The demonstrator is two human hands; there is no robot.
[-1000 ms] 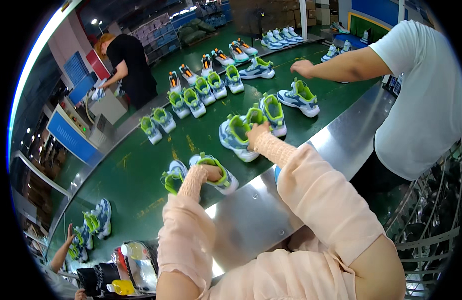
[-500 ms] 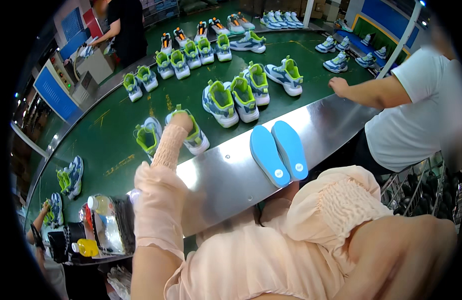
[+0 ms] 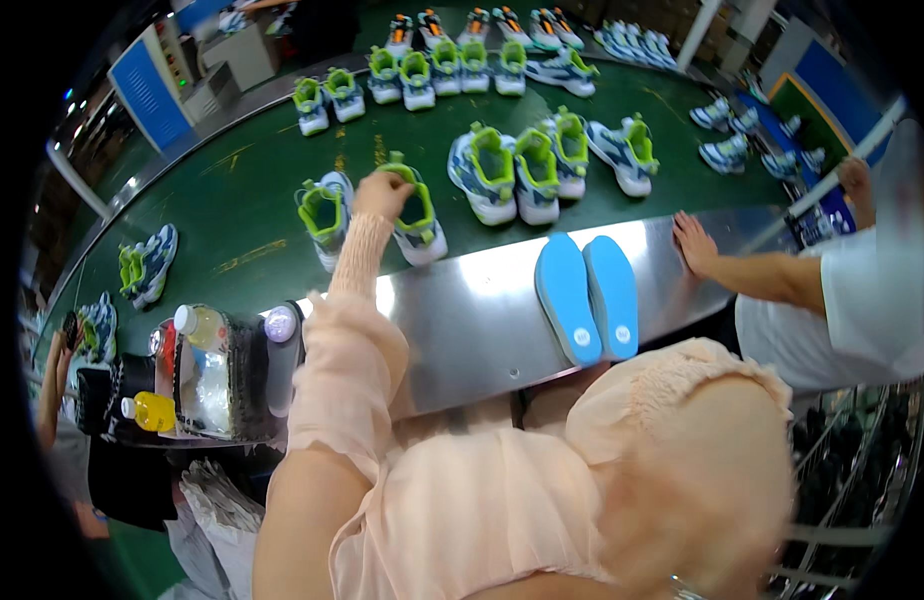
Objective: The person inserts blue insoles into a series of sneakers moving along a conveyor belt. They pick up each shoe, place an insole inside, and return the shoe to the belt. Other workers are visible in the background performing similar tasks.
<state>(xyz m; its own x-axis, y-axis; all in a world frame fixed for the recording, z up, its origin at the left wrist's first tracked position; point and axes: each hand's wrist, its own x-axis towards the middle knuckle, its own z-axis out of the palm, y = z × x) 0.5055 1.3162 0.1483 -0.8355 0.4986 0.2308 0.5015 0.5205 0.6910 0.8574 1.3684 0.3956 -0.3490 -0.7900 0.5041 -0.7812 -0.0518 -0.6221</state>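
My left hand [image 3: 382,195] is closed at the lime-green collar of a blue, white and lime sneaker [image 3: 422,240], which stands on the green table. Its fingertips are bent at the shoe opening; what lies under them inside is hidden. Just left of it stands a matching sneaker [image 3: 324,218], partly behind my forearm. Two blue insoles [image 3: 570,305] lie side by side on the metal strip to the right, each with a white round mark at the heel. My right arm [image 3: 682,490] is bent and blurred at the lower right; the hand itself is not in view.
More sneakers [image 3: 517,170] stand to the right and in rows farther back. At the left are a basket [image 3: 247,380] with bottles and a yellow-filled bottle [image 3: 150,411]. A co-worker's hand [image 3: 693,244] rests on the metal strip [image 3: 452,340] at the right.
My left hand has drawn up from deeper in the sneaker to its collar. My right arm has swung inward. The co-worker's hand has come down onto the metal strip. The view has shifted.
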